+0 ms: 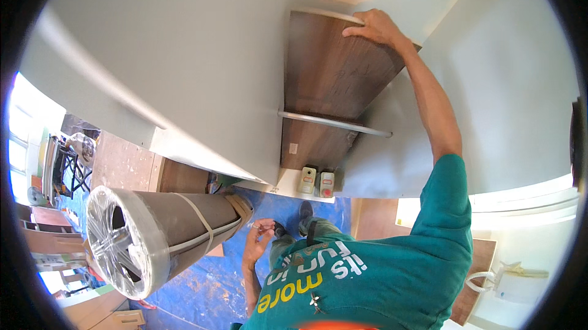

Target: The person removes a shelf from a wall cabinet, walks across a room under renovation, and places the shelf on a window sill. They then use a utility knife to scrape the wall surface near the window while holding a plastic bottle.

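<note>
My right hand (372, 26) grips the pale edge of a brown wood-grain board (331, 60) high inside a pale grey recess, fingers curled over it. A metal rail (334, 122) crosses the board's lower part, and two small cream rectangular items (307, 180) with labels sit side by side below it. My left hand (260, 235) is low beside my teal-shirted body, its fingers curled together; whatever is in them, if anything, is too small to make out. It is to the right of a large grey cylinder (190, 226) with plastic wrap over its end.
Grey panels (171, 66) rise on both sides of the recess. Blue sheeting (190, 290) covers the floor. At the left are boards (122, 158), dark folding stands (76, 170) and bright windows. At the lower right are another board (474, 269) and a white coiled hose (478, 280).
</note>
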Motion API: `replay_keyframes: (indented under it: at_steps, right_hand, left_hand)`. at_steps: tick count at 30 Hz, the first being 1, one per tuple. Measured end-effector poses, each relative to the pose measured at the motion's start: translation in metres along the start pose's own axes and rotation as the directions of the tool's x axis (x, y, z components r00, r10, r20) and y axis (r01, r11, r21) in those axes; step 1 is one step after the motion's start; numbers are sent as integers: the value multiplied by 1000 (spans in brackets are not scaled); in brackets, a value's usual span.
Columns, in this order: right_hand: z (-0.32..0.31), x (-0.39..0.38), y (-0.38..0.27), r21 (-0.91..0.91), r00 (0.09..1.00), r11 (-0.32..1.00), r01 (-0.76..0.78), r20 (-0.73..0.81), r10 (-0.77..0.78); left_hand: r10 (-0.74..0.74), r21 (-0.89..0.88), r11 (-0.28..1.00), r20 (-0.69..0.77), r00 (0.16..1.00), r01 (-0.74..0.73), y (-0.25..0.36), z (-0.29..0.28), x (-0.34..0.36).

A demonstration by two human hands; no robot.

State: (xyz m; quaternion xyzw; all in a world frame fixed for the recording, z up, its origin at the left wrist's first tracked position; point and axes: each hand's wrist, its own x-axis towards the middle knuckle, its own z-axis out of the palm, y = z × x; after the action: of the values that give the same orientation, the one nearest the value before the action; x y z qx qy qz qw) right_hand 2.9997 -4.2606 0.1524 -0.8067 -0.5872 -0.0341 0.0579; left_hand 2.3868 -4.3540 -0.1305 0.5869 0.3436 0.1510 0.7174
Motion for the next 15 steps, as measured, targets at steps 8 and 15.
replay_keyframes:
  at_steps: [8, 15]
  right_hand:
    - [-147, -26, -42, -95, 940, 992, 85, -322, -111]
    - [-280, -80, -99, 39, 930, 998, -48, -364, 59]
  left_hand:
    - [50, -161, 986, 72, 996, -38, -25, -3, -16]
    - [92, -235, 971, 178, 980, -49, -29, 2, -31]
